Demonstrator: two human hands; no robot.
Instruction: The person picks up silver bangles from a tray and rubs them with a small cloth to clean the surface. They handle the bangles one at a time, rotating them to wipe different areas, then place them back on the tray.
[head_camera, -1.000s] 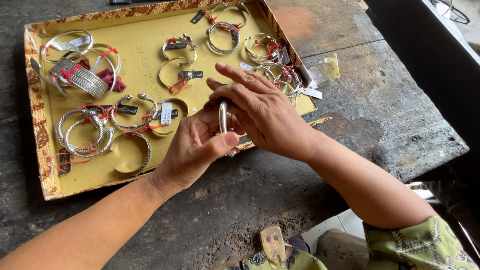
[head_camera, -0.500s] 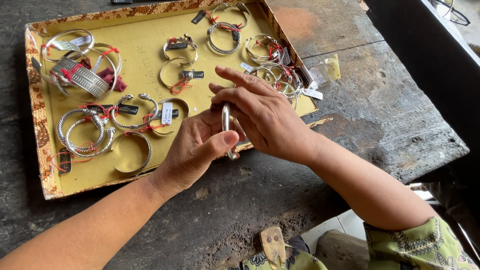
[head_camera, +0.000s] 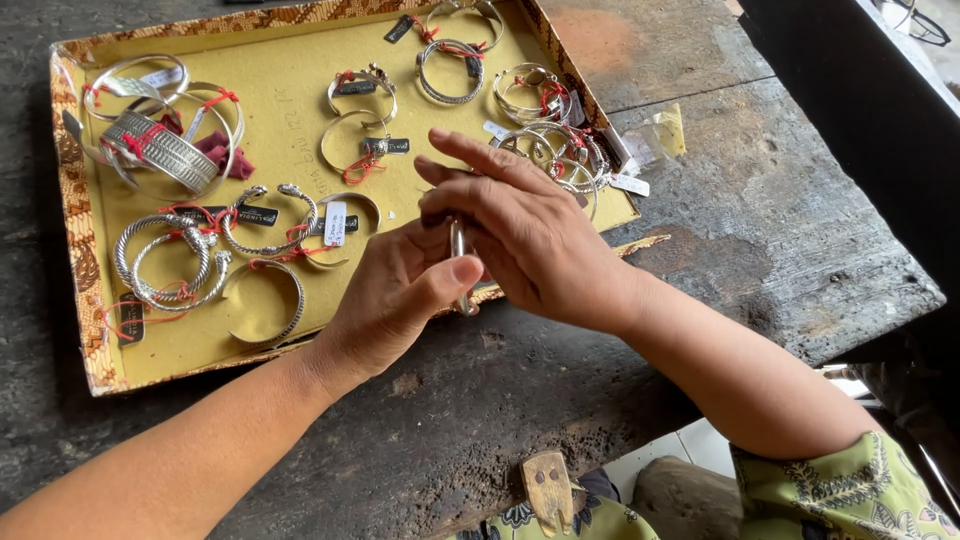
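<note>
Together, a person's two bare hands work a silver bangle (head_camera: 459, 243) at the near right edge of a shallow yellow tray (head_camera: 290, 130) with a patterned brown rim. The left hand (head_camera: 400, 290) comes in from the near left, fingers curled and thumb pressed against the lower part of the bangle, gripping it edge-on and upright. The right hand (head_camera: 525, 235) reaches across from the right and covers the bangle's far side; its index and middle fingers stretch out flat toward the left while the rest wrap the metal, so both hands are closed on the same piece. The bangle sits between the palms, just above the tray's near rim.

On the tray lie many more silver bracelets, most tied with red thread and small tags. A wide ribbed cuff (head_camera: 160, 150) rests at the far left, twisted rope bangles (head_camera: 165, 262) at the near left, and a plain open cuff (head_camera: 270, 305) just beside them. A cluster of thin bangles (head_camera: 555, 140) lies at the right, partly hidden behind the right hand. The tray sits on a dark, worn wooden tabletop (head_camera: 760, 200). A small wooden peg (head_camera: 548, 490) juts from its near edge.
</note>
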